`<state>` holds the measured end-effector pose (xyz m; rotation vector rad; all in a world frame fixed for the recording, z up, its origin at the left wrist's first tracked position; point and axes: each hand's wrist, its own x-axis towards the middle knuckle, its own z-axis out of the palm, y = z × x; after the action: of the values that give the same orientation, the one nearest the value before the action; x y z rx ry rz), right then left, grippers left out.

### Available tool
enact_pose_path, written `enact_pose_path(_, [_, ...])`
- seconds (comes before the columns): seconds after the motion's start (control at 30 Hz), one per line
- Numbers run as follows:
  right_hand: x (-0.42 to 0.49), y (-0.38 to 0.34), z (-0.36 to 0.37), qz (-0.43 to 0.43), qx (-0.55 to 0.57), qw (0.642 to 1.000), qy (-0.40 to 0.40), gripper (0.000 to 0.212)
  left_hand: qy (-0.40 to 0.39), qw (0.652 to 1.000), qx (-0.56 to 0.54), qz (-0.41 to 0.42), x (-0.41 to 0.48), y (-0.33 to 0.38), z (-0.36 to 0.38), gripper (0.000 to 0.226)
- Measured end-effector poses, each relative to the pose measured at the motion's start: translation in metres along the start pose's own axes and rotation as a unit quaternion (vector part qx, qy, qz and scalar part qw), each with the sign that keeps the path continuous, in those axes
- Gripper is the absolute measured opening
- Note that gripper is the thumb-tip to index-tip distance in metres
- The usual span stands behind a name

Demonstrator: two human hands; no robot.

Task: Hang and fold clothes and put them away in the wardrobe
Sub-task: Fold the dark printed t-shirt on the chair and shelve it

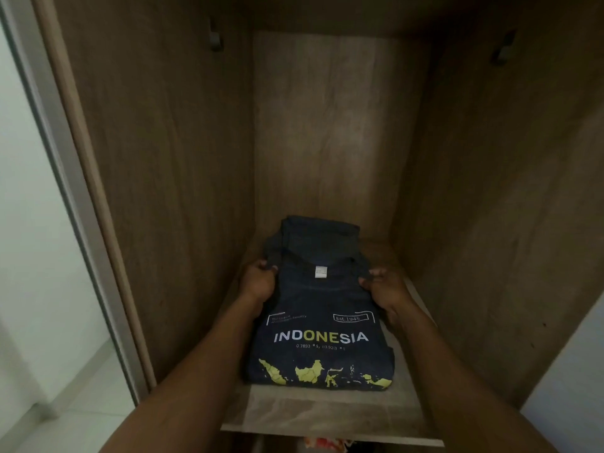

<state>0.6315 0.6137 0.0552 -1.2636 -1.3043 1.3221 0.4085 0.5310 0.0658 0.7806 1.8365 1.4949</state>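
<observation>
A folded dark navy t-shirt (318,308) printed with "INDONESIA" and a yellow map lies on the wooden wardrobe shelf (327,410). A second folded dark garment (318,232) lies behind it, partly under its collar end. My left hand (258,284) grips the shirt's left shoulder edge, fingers curled round the cloth. On the opposite shoulder edge my right hand (385,287) grips the cloth the same way. Both forearms reach into the wardrobe from below.
The wardrobe compartment has brown wood side walls (170,158) and a back panel (327,125), with metal brackets (214,37) high on each side. A colourful cloth (327,444) shows under the shelf. A white wall and door frame (49,158) stand at the left.
</observation>
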Motion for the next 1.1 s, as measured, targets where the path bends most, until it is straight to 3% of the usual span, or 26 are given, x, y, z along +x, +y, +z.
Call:
enact_pose_path(0.17, [0.004,-0.001,-0.002,-0.009,0.043,0.999,-0.032,0.020,0.052,0.993,0.060,0.092,0.004,-0.008,0.002,0.016])
enact_pose_path(0.3, [0.008,-0.002,0.000,-0.013,0.042,0.998,-0.044,0.009,0.006,0.995,0.074,0.060,0.010,0.001,0.003,0.011])
enact_pose_path(0.53, [0.006,-0.006,-0.011,0.025,0.090,0.996,0.005,0.030,-0.027,0.988,-0.137,-0.060,0.009,0.006,-0.007,0.038])
enact_pose_path(0.7, [0.006,0.003,-0.011,0.039,0.089,0.995,0.016,0.016,-0.026,0.991,-0.126,-0.043,0.007,-0.001,-0.004,0.043])
enact_pose_path(0.83, [0.007,0.002,-0.012,0.020,0.158,0.987,0.018,0.011,-0.073,0.969,-0.223,-0.077,0.013,-0.004,-0.004,0.037])
enact_pose_path(0.9, [0.003,0.003,-0.011,0.033,0.168,0.985,-0.002,0.014,-0.061,0.978,-0.181,-0.083,0.018,-0.011,-0.002,0.036])
enact_pose_path(0.97, [0.002,0.007,-0.011,0.038,0.126,0.991,0.003,0.013,-0.007,0.998,-0.047,-0.039,0.022,-0.015,0.001,0.038])
enact_pose_path(1.1, [0.000,0.008,-0.011,-0.003,0.043,0.997,0.071,0.025,0.078,0.986,0.133,0.070,0.020,-0.015,-0.005,0.040])
